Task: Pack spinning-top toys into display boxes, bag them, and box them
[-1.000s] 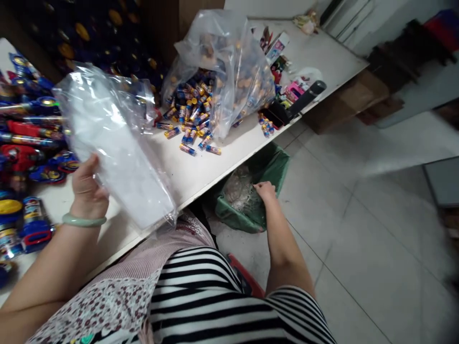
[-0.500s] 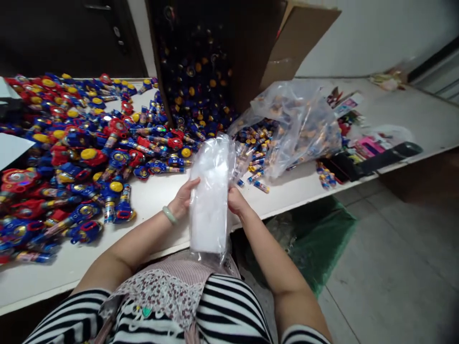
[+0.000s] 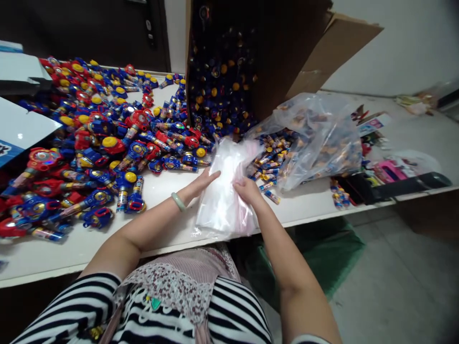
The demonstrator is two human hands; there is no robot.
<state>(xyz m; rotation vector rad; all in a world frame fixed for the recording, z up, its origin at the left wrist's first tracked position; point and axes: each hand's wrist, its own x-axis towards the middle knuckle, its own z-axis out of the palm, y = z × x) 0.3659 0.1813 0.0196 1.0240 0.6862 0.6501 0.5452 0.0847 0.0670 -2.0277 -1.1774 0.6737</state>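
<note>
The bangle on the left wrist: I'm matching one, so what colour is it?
The bangle is pale milky green; the head view shows it best.

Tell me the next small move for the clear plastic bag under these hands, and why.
Probably smooth the clear plastic bag flat with the right hand: it lies crumpled and slightly puffed on the white table, and that hand is already on top of it. The left hand sits at the bag's edge, where it could steady it.
</note>
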